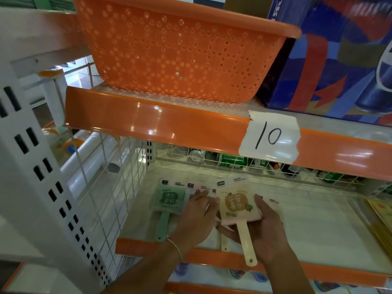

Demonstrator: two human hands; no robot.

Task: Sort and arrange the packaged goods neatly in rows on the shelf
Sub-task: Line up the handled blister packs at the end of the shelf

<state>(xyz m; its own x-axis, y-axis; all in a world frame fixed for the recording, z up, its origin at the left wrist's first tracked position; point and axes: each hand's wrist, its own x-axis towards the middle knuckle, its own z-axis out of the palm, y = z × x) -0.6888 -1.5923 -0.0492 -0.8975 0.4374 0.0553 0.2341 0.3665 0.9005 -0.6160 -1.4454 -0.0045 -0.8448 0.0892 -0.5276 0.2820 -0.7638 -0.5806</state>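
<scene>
A perforated orange plastic basket sits at twelve o'clock. On the shelf below, the right hand grips a flat cream packaged paddle; the left hand rests flat, fingers straight, beside a green one.

A shop, by the look of it: orange-edged metal shelf tiers bearing a handwritten "10" price label, a stocked orange basket, packaged paddles, and, dimly behind wire mesh, probably drinks bottles.

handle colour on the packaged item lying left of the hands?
Green, matching its green pack; the handle shows clearly in the head view.
</scene>
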